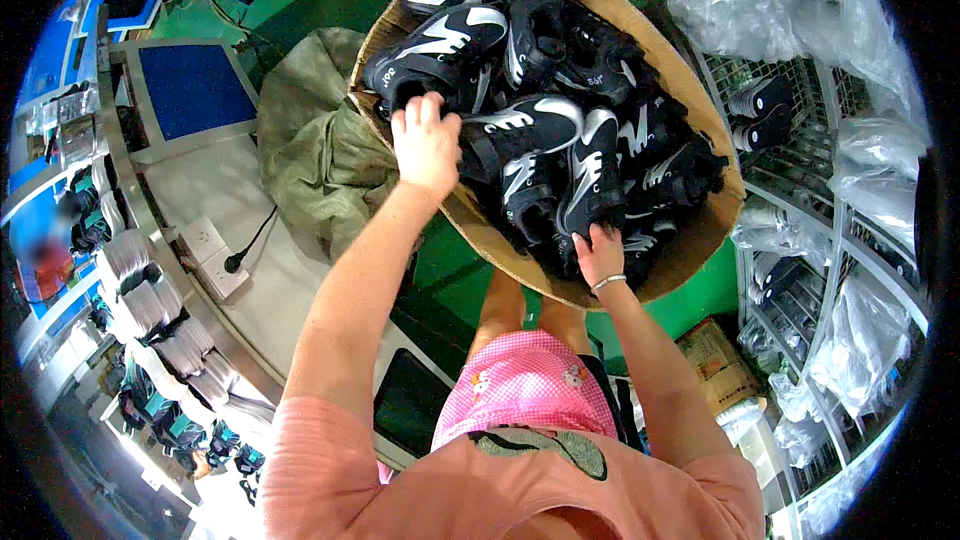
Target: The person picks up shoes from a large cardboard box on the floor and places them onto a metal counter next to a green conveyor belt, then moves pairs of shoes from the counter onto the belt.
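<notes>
Carton (490, 243) is heaped with black-and-white sneakers, sitting in front of the person. Left hand (428, 147): fingers curled at the collar of a sneaker (440, 45) at the carton's left side; can't tell if it has a firm grip. Right hand (602, 256): closed on the heel of another sneaker (590, 170), near edge of the pile, toe pointing away. Olive sack (325, 140) just left of carton, bench (270, 290) beyond; wire rack (785, 197) on the right.
</notes>
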### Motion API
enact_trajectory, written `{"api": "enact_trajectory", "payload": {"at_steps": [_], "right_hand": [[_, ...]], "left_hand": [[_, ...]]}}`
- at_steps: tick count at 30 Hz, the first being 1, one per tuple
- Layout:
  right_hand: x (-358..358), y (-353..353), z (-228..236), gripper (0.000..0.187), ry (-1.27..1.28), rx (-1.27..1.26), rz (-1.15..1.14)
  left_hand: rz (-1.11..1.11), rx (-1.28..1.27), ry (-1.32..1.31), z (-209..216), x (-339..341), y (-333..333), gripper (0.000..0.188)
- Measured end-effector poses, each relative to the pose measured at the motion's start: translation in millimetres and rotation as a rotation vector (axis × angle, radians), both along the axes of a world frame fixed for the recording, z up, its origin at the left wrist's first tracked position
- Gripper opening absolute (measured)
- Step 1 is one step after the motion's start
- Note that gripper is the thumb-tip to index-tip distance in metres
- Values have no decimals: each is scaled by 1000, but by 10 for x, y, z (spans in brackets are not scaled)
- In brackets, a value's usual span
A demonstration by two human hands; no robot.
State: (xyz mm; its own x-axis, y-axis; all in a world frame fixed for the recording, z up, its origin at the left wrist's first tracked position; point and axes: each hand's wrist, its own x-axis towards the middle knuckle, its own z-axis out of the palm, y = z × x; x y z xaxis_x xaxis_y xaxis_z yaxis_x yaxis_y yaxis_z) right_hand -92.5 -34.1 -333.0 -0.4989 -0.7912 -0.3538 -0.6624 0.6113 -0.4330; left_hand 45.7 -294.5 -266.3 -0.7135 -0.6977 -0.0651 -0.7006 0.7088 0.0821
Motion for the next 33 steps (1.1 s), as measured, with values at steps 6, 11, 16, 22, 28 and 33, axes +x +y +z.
{"api": "enact_trajectory", "payload": {"at_steps": [6,11,16,22,28,33], "right_hand": [[7,-66,-66,27,-2,19,40],[-38,38,-105,27,-5,62,94],[-101,23,68,28,-4,-23,88],[-63,-170,683,43,9,138,176],[280,-418,2445,52,-920,-566,-34],[996,-490,3329,70,-1152,-604,747]], "left_hand": [[72,60,-411,-302,-25,-218,36],[103,412,-453,-144,-97,-538,46],[29,195,-360,251,-67,-465,41],[382,415,158,982,336,126,49],[780,487,740,2056,756,1624,42],[982,167,758,3027,1213,2648,44]]}}
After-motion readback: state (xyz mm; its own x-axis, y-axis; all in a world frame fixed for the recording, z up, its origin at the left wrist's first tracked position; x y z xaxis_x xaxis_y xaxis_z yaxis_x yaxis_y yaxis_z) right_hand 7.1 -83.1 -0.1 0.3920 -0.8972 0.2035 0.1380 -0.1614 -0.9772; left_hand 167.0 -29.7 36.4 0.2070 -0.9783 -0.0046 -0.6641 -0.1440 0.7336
